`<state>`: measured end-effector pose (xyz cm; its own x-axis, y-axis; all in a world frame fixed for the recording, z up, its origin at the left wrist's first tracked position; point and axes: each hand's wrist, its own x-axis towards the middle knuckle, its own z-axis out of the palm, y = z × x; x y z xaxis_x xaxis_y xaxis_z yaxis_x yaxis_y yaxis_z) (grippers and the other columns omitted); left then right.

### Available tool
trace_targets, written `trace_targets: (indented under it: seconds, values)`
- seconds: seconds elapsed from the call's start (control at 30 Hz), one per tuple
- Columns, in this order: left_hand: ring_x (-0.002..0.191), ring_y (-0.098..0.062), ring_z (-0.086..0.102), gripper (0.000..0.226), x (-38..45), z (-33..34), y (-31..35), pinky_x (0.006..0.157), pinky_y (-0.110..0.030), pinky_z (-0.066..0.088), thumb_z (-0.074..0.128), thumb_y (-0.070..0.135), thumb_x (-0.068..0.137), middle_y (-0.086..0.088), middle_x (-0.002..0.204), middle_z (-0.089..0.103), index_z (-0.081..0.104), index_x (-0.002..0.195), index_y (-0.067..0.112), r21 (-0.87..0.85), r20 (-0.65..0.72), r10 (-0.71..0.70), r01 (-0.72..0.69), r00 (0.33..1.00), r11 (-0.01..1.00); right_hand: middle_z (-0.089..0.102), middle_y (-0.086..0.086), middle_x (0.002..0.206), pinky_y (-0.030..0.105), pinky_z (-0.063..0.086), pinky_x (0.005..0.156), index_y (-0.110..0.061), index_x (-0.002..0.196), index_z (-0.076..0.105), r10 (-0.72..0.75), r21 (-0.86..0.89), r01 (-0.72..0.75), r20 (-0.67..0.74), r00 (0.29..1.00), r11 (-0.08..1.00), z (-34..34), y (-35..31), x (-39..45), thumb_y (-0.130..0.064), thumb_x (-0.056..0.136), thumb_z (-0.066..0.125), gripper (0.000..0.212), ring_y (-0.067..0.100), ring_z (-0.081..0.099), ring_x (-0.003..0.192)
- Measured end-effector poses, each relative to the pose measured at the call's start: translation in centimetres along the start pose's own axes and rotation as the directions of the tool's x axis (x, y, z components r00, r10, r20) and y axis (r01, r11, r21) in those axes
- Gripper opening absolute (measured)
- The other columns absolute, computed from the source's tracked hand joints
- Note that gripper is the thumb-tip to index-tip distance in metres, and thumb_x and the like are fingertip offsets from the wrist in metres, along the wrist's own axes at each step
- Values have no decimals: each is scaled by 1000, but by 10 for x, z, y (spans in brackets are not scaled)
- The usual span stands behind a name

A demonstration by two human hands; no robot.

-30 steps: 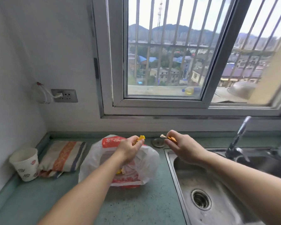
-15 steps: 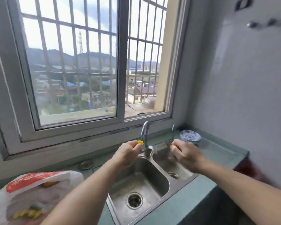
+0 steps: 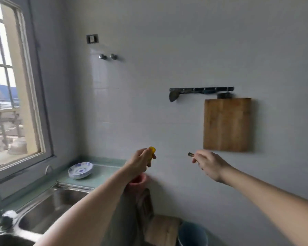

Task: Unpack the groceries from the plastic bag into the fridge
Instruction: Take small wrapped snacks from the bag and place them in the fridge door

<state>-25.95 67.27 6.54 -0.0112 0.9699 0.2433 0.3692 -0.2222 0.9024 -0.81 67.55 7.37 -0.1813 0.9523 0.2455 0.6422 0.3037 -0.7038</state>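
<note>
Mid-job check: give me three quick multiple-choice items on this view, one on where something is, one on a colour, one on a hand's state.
1. Where does the wooden cutting board hang?
A. on the wall under the hook rail
B. in the sink
C. on the window sill

2. What colour is the item in the left hand?
A. blue
B. yellow
C. green

3. What is the right hand doing?
A. lying flat on the counter
B. hanging open
C. pinching a small dark-tipped item

Answers: 1 A, it hangs flat against the tiles below the rail. 2 B, a yellow end pokes out above the fingers. 3 C, curled fingers hold it mid-air.
</note>
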Motion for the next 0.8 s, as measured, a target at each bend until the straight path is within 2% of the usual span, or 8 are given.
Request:
trace_targets:
  seconds: [0.07,0.23,0.33,0.43,0.5,0.6,0.7,0.8]
  values:
    - [51,-16,40,43,21,50,24,44,-20,28,50,52,82,-3,59,51,62,76,12,-18,92,24,-22,995,1000,43,0,64,30,30,59,-17,77,59,69,23,-68,-68,995,997,-51,36,-9,-30,96,35,32,16,37,56]
    - [52,-16,35,34,72,163,77,40,-17,25,33,21,100,-6,67,48,59,87,3,4,306,107,-114,946,994,40,3,65,14,26,36,-5,91,60,243,78,-230,-255,936,970,-153,99,-37,-21,100,28,37,12,30,49]
    - [53,-17,40,34,107,231,100,43,-20,27,34,23,99,-4,72,48,60,98,1,-6,408,174,-188,896,982,43,1,64,23,30,46,-13,85,62,311,47,-319,-387,868,947,-191,134,-48,-19,99,31,35,12,34,50]
    - [52,-15,41,29,132,294,127,42,-21,30,38,29,100,-1,75,50,60,95,11,-71,498,280,-283,821,957,47,4,68,31,32,61,-19,84,63,352,16,-405,-526,774,914,-226,157,-55,-20,97,36,30,18,41,60]
    - [53,-13,40,27,148,332,147,45,-24,30,39,28,100,1,75,51,62,96,14,-126,545,354,-343,760,931,50,8,73,32,32,63,-10,94,62,350,-45,-470,-605,715,882,-248,162,-61,-25,97,39,28,20,45,65]
    - [58,-12,42,25,172,385,173,50,-26,31,41,24,99,1,78,53,61,106,11,-206,619,407,-361,672,909,60,14,83,32,33,62,-11,97,60,347,-77,-554,-706,617,829,-276,169,-67,-27,97,41,25,21,49,69]
    - [64,-12,45,20,187,432,191,55,-26,35,42,26,100,1,87,57,56,109,15,-266,676,473,-411,565,872,65,2,92,31,40,70,-19,102,58,352,-7,-603,-807,475,798,-294,182,-72,-23,96,45,15,20,58,87]
    - [65,-13,50,24,193,473,205,56,-24,40,46,30,101,-1,92,58,55,117,14,-348,710,529,-420,466,838,62,-4,109,24,42,69,-22,118,54,363,17,-655,-844,395,755,-305,194,-81,-26,94,53,25,17,59,94]
